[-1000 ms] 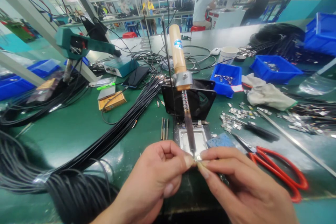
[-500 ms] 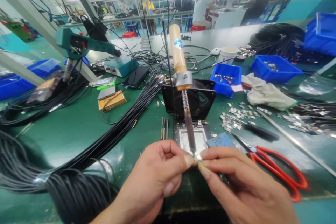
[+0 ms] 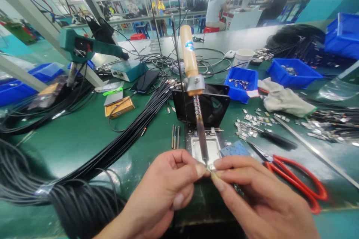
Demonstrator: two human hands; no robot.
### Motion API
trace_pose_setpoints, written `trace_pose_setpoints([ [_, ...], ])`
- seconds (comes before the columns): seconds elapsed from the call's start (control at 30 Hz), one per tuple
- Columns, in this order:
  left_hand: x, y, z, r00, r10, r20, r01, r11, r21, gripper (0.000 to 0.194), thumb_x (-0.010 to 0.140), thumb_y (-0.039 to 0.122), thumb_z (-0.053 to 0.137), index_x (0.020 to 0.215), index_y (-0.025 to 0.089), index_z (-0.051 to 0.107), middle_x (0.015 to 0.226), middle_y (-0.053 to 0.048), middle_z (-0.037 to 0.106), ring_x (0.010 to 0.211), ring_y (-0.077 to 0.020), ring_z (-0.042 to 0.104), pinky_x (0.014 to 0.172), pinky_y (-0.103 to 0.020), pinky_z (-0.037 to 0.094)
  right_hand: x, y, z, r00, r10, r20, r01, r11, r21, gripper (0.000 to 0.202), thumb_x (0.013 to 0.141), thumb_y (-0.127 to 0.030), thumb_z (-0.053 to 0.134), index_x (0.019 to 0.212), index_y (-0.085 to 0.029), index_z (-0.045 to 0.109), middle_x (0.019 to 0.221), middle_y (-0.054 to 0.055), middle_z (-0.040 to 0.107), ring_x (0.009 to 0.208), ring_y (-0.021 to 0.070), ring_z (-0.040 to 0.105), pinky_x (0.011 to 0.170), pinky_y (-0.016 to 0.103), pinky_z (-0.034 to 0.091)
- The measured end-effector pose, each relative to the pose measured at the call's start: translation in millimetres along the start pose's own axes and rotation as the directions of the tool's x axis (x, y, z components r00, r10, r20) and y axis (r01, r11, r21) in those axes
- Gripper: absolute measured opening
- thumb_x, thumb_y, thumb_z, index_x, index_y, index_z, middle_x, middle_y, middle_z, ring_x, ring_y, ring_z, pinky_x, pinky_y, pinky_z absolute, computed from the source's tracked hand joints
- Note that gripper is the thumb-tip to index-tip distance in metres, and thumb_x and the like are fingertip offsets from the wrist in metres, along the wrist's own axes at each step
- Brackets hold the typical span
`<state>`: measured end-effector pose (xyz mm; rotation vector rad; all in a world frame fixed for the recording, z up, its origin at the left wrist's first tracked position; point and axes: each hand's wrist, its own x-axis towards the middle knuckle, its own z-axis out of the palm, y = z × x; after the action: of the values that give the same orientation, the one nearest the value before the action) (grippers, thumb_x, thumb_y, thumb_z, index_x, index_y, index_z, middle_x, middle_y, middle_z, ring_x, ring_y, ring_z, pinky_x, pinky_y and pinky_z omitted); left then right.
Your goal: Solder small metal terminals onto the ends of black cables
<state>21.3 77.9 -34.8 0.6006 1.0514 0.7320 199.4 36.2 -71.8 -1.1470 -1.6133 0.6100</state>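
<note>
A soldering iron (image 3: pixel 190 58) with a wooden handle is clamped upright, tip down. At its tip, my right hand (image 3: pixel 260 186) pinches a small metal connector (image 3: pixel 211 167) between thumb and fingertips; the fingers cover most of it. My left hand (image 3: pixel 171 183) is closed in a pinch on the other side of the tip, almost touching the right fingertips. What lies between the left thumb and finger is too small to make out. Just behind the hands is a shallow metal tray (image 3: pixel 196 147), with a blue sponge (image 3: pixel 235 148) to its right.
A black fan (image 3: pixel 215 108) stands behind the iron. Red-handled scissors (image 3: pixel 297 175) and scattered connectors (image 3: pixel 248 129) lie at right, near blue bins (image 3: pixel 242 82). A black cable bundle (image 3: pixel 120 140) crosses the left side. People sit in the background.
Both hands stay at the iron's tip, nearly still. The connector in my right fingertips shows a little less than before. The view has shifted very slightly.
</note>
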Motion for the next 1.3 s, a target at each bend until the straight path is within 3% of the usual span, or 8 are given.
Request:
trace_pose_setpoints([
  [1.07,-1,-2,-8.2,1.000,-0.028,0.007,0.028,1.000,-0.007,0.022,0.078,0.021,0.082,0.067,0.018,0.063,0.038,0.014,0.035,0.034,-0.0014,0.017,0.038,-0.017,0.016,-6,-1,4,0.999,0.037,-0.030,-0.035,0.997,0.063,0.014,0.088,-0.011,0.073,0.091,-0.025,0.071,0.103,0.000,0.076,0.093,0.0125,0.077,0.083,0.019,0.063],
  [1.17,-4,-4,-6.0,1.000,-0.017,-0.016,0.017,1.000,0.018,0.023,0.080,0.022,0.081,0.068,0.017,0.061,0.038,0.013,0.036,0.035,-0.0014,0.018,0.039,-0.018,0.015,-10,-1,6,0.995,0.088,-0.038,-0.084,0.992,0.099,0.012,0.088,-0.014,0.073,0.090,-0.025,0.072,0.103,0.002,0.076,0.091,0.0152,0.078,0.078,0.021,0.064],
  [1.3,-11,-10,1.2,0.999,-0.004,-0.033,0.005,0.999,0.034,0.027,0.082,0.026,0.082,0.069,0.017,0.060,0.042,0.011,0.042,0.037,-0.0017,0.023,0.040,-0.018,0.015,-15,-7,12,0.956,0.273,-0.106,-0.244,0.943,0.229,0.007,0.089,-0.022,0.073,0.085,-0.027,0.073,0.098,0.001,0.075,0.085,0.0148,0.077,0.071,0.017,0.063],
])
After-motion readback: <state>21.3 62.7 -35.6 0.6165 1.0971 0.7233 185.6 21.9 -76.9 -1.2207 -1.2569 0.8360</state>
